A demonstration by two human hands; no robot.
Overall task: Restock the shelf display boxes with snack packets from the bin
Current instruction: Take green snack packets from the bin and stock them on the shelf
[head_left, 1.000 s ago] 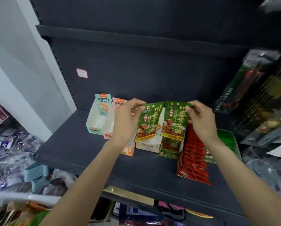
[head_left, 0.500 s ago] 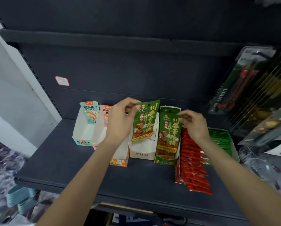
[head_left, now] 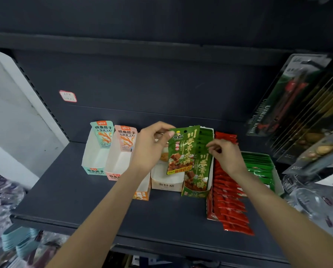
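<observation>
Right hand (head_left: 226,155) has tucked its packet (head_left: 201,167) into green box (head_left: 195,193).

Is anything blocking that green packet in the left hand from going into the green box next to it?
Partly. The right hand hangs over the green box, fingers at the packets already standing in it. The green packet, pinched by the left hand, hangs just left, over the white box. Nothing else intervenes.

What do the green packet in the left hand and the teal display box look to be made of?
Green packet: likely glossy plastic film; it shows sheen and bends slightly where the left hand pinches it. Teal display box: apparently thin matte cardboard, with folded flat walls and a plain white inside.
</observation>
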